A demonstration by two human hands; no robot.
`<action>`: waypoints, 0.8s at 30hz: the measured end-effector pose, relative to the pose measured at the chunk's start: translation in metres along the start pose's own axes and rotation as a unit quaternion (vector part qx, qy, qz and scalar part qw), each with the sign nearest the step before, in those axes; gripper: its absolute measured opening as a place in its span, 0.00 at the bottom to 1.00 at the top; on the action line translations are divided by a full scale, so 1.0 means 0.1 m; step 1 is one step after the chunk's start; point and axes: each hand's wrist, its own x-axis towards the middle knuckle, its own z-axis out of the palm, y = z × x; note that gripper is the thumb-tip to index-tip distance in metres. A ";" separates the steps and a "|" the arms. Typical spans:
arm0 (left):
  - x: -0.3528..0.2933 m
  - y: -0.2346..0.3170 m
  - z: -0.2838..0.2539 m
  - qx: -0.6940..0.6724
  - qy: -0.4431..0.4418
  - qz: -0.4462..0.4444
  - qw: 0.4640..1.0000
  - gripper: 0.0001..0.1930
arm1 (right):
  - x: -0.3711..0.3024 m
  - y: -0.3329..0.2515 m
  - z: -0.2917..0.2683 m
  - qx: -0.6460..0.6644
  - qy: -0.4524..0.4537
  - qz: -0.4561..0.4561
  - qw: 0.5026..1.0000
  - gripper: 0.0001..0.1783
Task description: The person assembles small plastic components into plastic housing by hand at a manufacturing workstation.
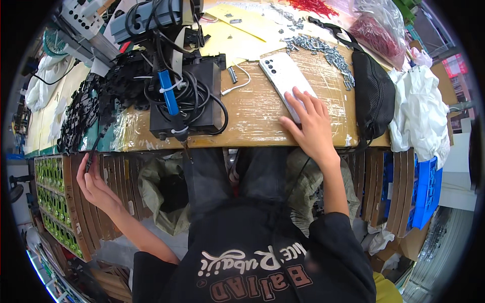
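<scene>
My left hand (95,186) is at the table's front left edge, its thumb and fingers pinching a slim black plastic part (93,154). Just beyond it spreads a heap of similar black plastic parts (83,108). My right hand (314,129) rests palm down with its fingers stretched out over the near end of a white phone (285,76). The phone lies back side up on the tape-covered cardboard (247,113), and my fingers hide part of its near end.
A black box (209,126) with coiled cables and a blue-handled tool (168,93) stands left of centre. Small metal pieces (323,48) are scattered behind the phone. A black pouch (371,96) and a white plastic bag (419,108) lie right. Sacks (161,197) stand below the table.
</scene>
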 end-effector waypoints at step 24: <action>-1.06 -0.08 -0.04 -0.174 -0.187 -0.338 0.906 0.13 | 1.70 0.91 0.45 0.042 -0.157 0.162 0.973 0.06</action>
